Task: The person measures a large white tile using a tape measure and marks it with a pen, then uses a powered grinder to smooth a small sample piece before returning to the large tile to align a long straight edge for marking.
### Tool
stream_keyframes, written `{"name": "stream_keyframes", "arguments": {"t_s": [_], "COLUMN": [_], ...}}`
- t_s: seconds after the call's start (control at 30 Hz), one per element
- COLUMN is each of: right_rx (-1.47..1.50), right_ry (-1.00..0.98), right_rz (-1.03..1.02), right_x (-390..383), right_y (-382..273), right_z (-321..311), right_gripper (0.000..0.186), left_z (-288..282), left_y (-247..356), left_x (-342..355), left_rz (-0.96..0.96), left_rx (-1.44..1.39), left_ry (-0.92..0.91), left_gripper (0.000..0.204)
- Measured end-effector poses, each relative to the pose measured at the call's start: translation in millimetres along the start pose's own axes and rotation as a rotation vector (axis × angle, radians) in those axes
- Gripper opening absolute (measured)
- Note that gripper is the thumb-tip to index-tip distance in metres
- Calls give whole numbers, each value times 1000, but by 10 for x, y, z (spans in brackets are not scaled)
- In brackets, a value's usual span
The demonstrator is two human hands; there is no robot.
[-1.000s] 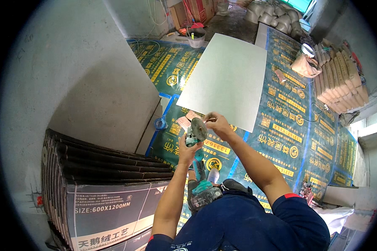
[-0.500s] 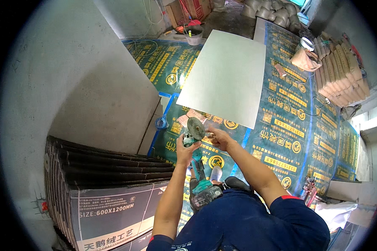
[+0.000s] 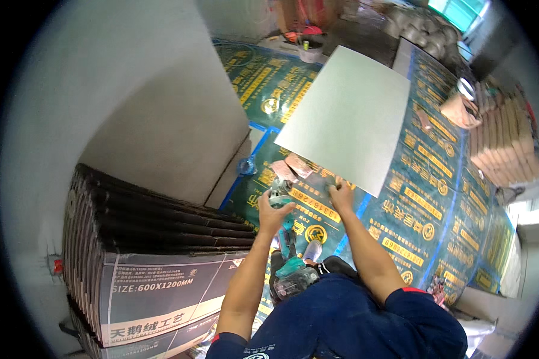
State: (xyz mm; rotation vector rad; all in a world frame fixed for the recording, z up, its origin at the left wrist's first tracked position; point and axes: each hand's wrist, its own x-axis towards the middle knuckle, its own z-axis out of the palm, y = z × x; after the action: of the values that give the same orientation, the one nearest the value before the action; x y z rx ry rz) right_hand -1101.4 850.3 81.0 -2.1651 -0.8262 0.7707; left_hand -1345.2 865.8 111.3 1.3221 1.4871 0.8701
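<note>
The grinder (image 3: pixel 283 222) is upright in front of the person's knees, its disc end up by the near edge of the tile (image 3: pixel 350 116), its teal body and battery running down toward the lap. The left hand (image 3: pixel 273 213) is wrapped around the tool's neck just below the head, clenched on it. The right hand (image 3: pixel 339 196) is at the tile's near edge, fingers curled over a small dark thing there — what it pinches is too small to tell, so I cannot say whether it grips or only rests.

The step in hand looks like readying the grinder at the tile's edge rather than cutting: the disc is held off the tile, not laid into it. By my judgement, the next move calls for a firm two-handed hold on the tool and a steady tile, with the right fingers kept away from the disc's path.

The tile is a large pale grey slab lying flat on green printed floor sheeting (image 3: pixel 437 179), its near corner just beside both hands. A few pinkish broken pieces (image 3: pixel 293 167) lie by that corner.

To the left a stack of boxed tiles (image 3: pixel 156 257) stands on edge against a white wall (image 3: pixel 132 90). To the right, well apart, are stacked tan bricks (image 3: pixel 503 143) and a bag (image 3: pixel 459 110); beyond the tile, a small bucket (image 3: pixel 309 52) and clutter — the room is a building site under work.
</note>
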Motion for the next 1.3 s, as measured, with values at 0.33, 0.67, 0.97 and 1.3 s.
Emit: {"name": "stream_keyframes", "arguments": {"t_s": [0.33,0.67,0.97,1.3], "right_rx": [1155,1039,150,19], "right_ry": [-622,-1084,-1238,-1058], "right_rz": [501,47,-1099,-1573], "right_x": [337,-406,-2583,-3297], "right_y": [-517,-3424,-5730,-6067], "right_z": [448,1403,2351,3053], "right_gripper": [24,7,47,43], "left_z": [-984,-3407,-4742,-5176], "left_y": [263,2130,2232,1516], "left_x": [485,-84,-1231,-1294], "left_rz": [-75,557,605,444], "left_rx": [-276,-595,-807,-1071], "left_ry": [27,297,883,891], "left_gripper": [95,104,82,54]}}
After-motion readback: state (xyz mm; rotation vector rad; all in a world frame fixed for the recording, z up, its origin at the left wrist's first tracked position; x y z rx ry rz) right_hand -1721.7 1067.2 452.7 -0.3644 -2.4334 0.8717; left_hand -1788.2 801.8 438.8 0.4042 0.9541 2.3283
